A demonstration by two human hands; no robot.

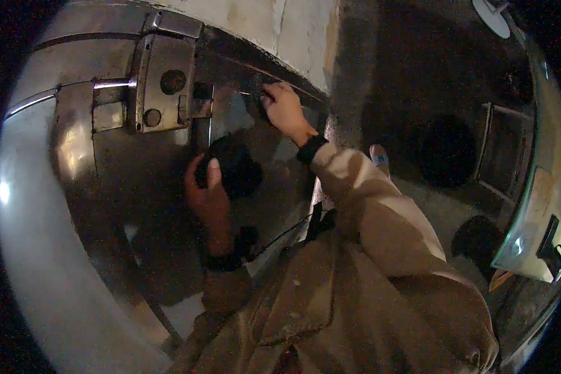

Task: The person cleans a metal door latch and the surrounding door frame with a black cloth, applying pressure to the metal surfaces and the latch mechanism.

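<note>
The large silver metal door point(56, 206) has a smooth, brushed finish that throws back soft glare, brightest well to the left of the left hand point(209, 193). Above that hand, the grey rectangular metal lock box point(162, 84) looks duller and worn, with dark round fittings spotted like rust. The left hand wraps a black rounded object point(234, 165) with a matt surface; its material cannot be told. The right hand point(283, 109) presses a small dark rough-looking pad point(258, 87) against the metal. Both arms wear a tan cloth jacket point(355, 280), matt and creased. Beyond the right hand, the pale wall point(280, 28) looks rough and stained.
</note>
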